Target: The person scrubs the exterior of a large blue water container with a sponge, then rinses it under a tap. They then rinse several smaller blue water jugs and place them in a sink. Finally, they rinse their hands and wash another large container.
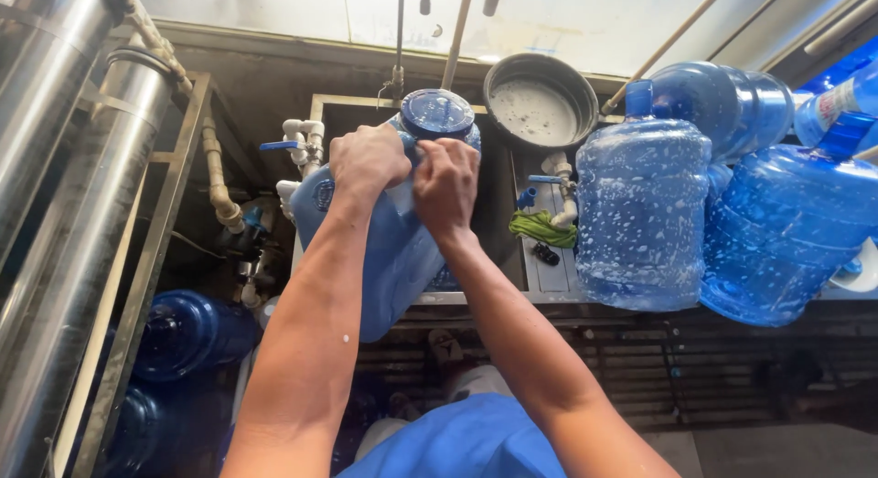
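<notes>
Both hands clasp a blue water jug at its shoulder, centre of the frame.

The blue water jug [393,249] leans on the metal ledge, its long axis running from its base at lower centre up and away to its round blue cap [437,112] at upper centre. The left hand [368,162] is closed over the shoulder just below the cap, and the right hand [446,181] is curled shut beside it, the two nearly touching; the left sits slightly nearer the cap. What the fingers pinch is hidden under the knuckles. To the right stand soapy blue jugs [643,213], behind them a dark round basin [540,101]. Steel cylinders [64,167] fill the left edge, cut off.
</notes>
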